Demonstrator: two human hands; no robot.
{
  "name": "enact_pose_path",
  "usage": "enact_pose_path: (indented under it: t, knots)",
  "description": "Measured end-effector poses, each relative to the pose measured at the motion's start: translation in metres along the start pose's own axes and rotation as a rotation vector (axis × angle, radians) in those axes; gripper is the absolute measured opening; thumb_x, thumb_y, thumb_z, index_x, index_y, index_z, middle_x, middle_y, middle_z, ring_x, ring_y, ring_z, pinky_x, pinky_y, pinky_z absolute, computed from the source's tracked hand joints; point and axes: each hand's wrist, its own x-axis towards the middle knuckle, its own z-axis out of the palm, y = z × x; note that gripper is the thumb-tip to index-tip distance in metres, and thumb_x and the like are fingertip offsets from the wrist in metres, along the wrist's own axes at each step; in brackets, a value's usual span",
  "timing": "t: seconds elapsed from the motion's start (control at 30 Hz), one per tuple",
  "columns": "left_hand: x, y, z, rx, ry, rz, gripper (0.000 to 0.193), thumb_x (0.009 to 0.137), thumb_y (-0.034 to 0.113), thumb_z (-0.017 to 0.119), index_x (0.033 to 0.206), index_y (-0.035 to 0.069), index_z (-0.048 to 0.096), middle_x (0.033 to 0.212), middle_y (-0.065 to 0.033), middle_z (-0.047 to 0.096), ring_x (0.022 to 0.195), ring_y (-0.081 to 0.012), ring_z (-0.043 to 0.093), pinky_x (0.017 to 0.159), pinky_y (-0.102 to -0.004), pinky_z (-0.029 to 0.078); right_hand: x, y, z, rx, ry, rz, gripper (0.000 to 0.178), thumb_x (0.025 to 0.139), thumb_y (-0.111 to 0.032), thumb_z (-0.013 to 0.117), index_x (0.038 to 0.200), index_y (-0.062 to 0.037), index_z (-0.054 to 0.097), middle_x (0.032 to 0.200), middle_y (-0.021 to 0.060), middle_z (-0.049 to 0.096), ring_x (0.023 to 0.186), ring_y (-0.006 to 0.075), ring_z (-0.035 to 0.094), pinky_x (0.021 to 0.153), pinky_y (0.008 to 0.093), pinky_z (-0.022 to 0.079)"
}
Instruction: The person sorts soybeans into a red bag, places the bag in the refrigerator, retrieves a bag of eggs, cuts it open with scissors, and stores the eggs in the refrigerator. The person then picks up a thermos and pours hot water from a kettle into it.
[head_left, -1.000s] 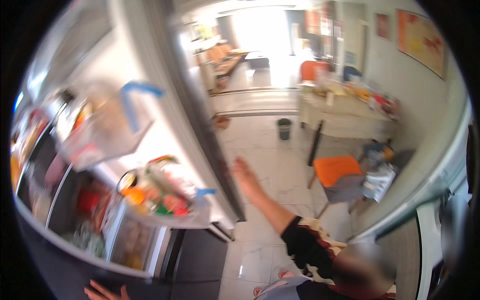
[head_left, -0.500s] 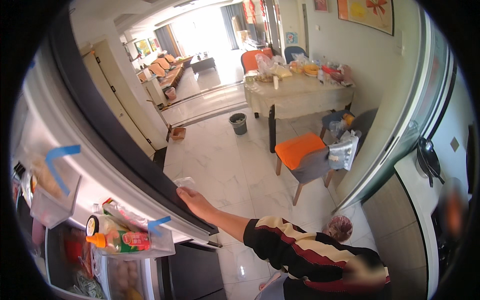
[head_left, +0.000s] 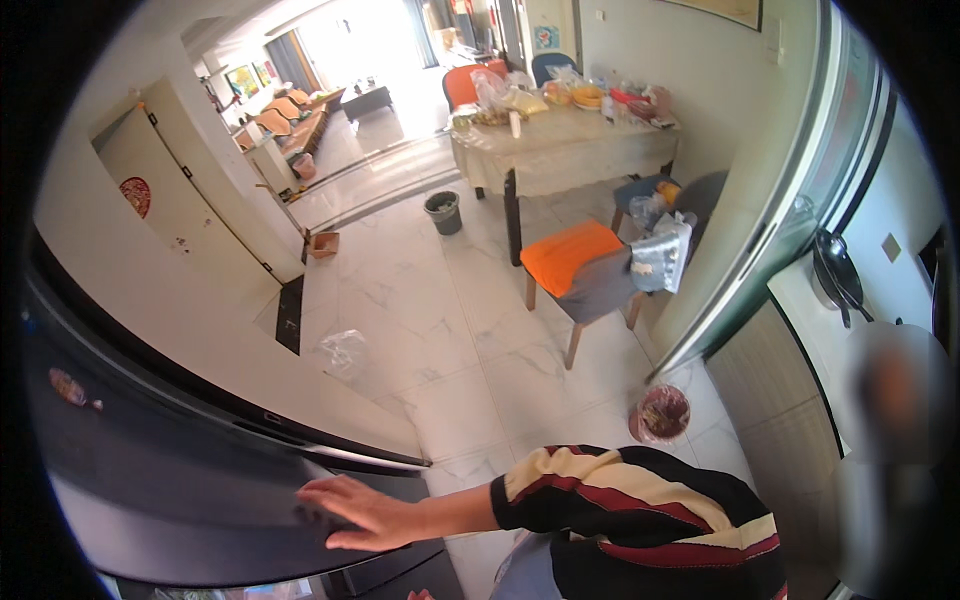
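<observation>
Flat and fully open, our left hand [head_left: 350, 510] lay palm-down on the dark glossy refrigerator door [head_left: 170, 470], fingers spread near its right edge and grasping nothing; that spread looked suited to pushing a broad panel, we judged. Whether the door had met its frame we could not tell. Our left forearm reached in from the lower edge in a black sleeve with cream and red stripes [head_left: 630, 500]. Our right hand was not in view.

Beyond the door's upper edge lay a pale marble-tiled floor [head_left: 450, 330]. Near the sliding glass door's track stood a small round bin lined with a pink bag [head_left: 660, 413]; its contents were too small to make out. A dark waste bin [head_left: 442, 211] stood by the corner of a cloth-covered dining table [head_left: 560, 150], whose top carried bags and food. A wooden chair with an orange cushion [head_left: 575, 265] was tucked at the table's near edge, a silvery bag [head_left: 662, 258] hanging off its back.
</observation>
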Motion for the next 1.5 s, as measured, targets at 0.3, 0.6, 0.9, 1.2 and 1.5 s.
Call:
enact_pose_path:
  t: [0.3,0.6,0.9,1.2,1.5]
  knots:
    - [0.005,-0.036,-0.021,-0.043,0.066,0.024,0.027,0.09,0.0,0.051,0.116,-0.009,0.05,0.098,-0.0178,0.062,0.092,-0.0206,0.06,0.081,-0.0297,0.05,0.002,-0.02,0.099,-0.098,-0.064,-0.122,0.075,0.083,-0.035,0.061,0.139,-0.0006,0.025,0.138,0.024,0.028,0.126,0.0404,0.03,0.103,0.0486,0.027]
    - [-0.02,-0.096,-0.052,-0.053,0.091,-0.012,0.026,0.09,-0.001,0.05,0.115,-0.008,0.048,0.098,-0.0172,0.062,0.089,-0.0191,0.06,0.082,-0.0293,0.05,0.017,-0.023,0.189,-0.136,-0.217,-0.149,0.083,0.079,-0.011,0.063,0.146,-0.0075,0.013,0.148,0.02,0.012,0.131,0.036,0.028,0.106,0.0461,0.027]
    - [0.0,-0.089,-0.058,-0.061,0.003,-0.004,0.025,0.091,0.001,0.05,0.115,-0.006,0.05,0.098,-0.0171,0.063,0.089,-0.019,0.061,0.078,-0.03,0.051,0.048,-0.011,0.205,-0.282,-0.531,-0.109,0.07,0.085,-0.013,0.054,0.143,0.0018,0.017,0.153,0.0154,0.001,0.136,0.0284,0.024,0.101,0.0417,0.032]
    - [0.07,-0.006,-0.012,-1.196,-0.479,-0.568,0.044,0.094,0.041,0.042,0.119,0.005,0.05,0.128,-0.0081,0.05,0.113,-0.016,0.048,0.092,-0.0414,0.042,-0.032,-0.003,0.124,-0.113,-0.389,-0.209,0.059,0.086,-0.024,0.055,0.138,-0.0069,0.032,0.141,0.0167,0.032,0.128,0.0302,0.038,0.104,0.0442,0.03]
    - [0.098,0.146,0.109,-1.233,-1.313,-0.329,0.07,0.093,0.056,0.03,0.139,0.003,0.034,0.142,-0.0178,0.036,0.124,-0.0328,0.043,0.105,-0.0478,0.028,-0.153,0.122,-0.17,-0.938,0.088,0.858,0.036,0.08,-0.028,0.064,0.102,0.0001,0.06,0.097,0.0184,0.061,0.089,0.0358,0.059,0.077,0.0405,0.048]
